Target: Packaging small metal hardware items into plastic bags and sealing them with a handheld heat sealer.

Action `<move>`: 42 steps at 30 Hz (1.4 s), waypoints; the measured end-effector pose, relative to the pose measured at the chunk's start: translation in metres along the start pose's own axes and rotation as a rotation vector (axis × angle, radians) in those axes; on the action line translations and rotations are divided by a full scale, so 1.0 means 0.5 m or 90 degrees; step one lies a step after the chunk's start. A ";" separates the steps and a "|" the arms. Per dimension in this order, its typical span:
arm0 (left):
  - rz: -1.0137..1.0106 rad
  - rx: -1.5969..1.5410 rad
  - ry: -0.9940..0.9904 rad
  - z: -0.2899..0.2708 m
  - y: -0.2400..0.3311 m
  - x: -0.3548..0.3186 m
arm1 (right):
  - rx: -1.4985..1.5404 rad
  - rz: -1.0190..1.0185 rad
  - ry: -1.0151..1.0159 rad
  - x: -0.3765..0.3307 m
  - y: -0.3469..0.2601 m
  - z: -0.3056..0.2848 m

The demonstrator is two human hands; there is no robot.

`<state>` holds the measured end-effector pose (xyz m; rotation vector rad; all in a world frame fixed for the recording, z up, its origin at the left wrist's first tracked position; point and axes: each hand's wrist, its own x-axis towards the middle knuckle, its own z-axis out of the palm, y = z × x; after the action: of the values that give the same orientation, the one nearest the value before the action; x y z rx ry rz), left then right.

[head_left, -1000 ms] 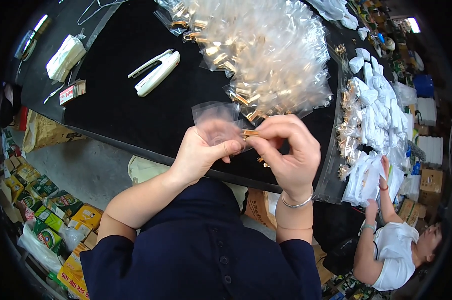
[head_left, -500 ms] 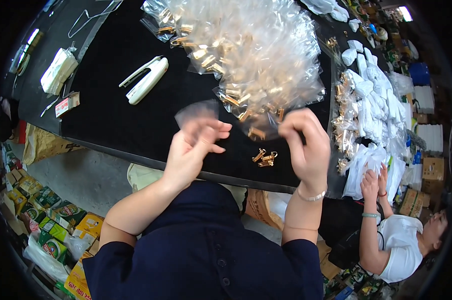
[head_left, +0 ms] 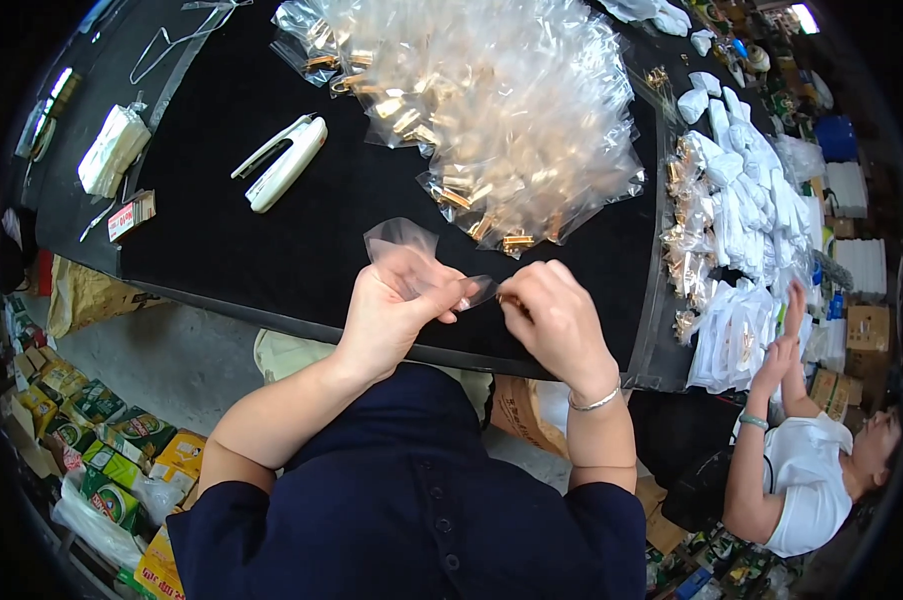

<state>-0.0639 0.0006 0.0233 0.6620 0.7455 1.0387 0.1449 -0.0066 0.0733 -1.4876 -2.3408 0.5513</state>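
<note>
Just above the worktop's near edge, the person's left hand (head_left: 392,308) pinches clear bags (head_left: 400,238) between thumb and fingers (how many layers of film there are is hard to tell). The right hand (head_left: 562,318) has come back from the heap to meet it; half a second ago the two were well apart. Its thumb and fingertips are bunched at the film's right corner, though whether they grip the film or a small piece cannot be made out. The loose gold pieces seen near the edge then are now hidden behind this hand. A bagged gold fitting (head_left: 518,242) lies at the near end of the heap, which suggests one packing round is done and another begun.

Beyond, on the black worktop (head_left: 347,200), a white stapler (head_left: 289,165) lies left of the middle, apart from both hands. The large heap (head_left: 512,110) of clear packets stretches to the far edge, gold fittings showing through the film. By the left edge stand a small red-and-white box (head_left: 132,215), contents unseen, and a white bundle (head_left: 115,150).

Toward the right edge, more gold fittings (head_left: 687,255) in clear film lie beside a pile of white packets (head_left: 747,190), whose contents do not show. A co-worker (head_left: 812,490) is there, hands raised close together.
</note>
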 end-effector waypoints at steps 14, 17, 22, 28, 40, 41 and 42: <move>-0.049 -0.002 -0.010 0.009 0.000 -0.015 | 0.401 0.006 0.109 0.041 -0.070 -0.032; -0.030 -0.063 -0.062 0.011 -0.008 -0.014 | 0.317 -0.035 0.100 0.039 -0.065 -0.027; -0.059 -0.013 -0.069 0.008 -0.002 -0.019 | 0.227 -0.083 0.093 0.026 -0.044 -0.036; 0.021 0.358 -0.131 -0.003 0.024 0.003 | 0.252 0.088 0.161 -0.014 -0.016 -0.052; -0.042 0.247 -0.077 0.010 0.027 0.032 | 0.120 0.097 0.147 -0.036 -0.003 -0.022; -0.043 0.239 -0.063 0.007 0.027 0.029 | 0.248 0.139 0.156 -0.035 -0.017 -0.025; -0.043 0.241 -0.061 0.005 0.026 0.027 | 0.376 0.180 0.162 -0.034 -0.029 -0.022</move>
<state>-0.0640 0.0175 0.0318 0.9968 0.8837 0.8036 0.1457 -0.0257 0.0890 -1.4868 -1.5903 0.9581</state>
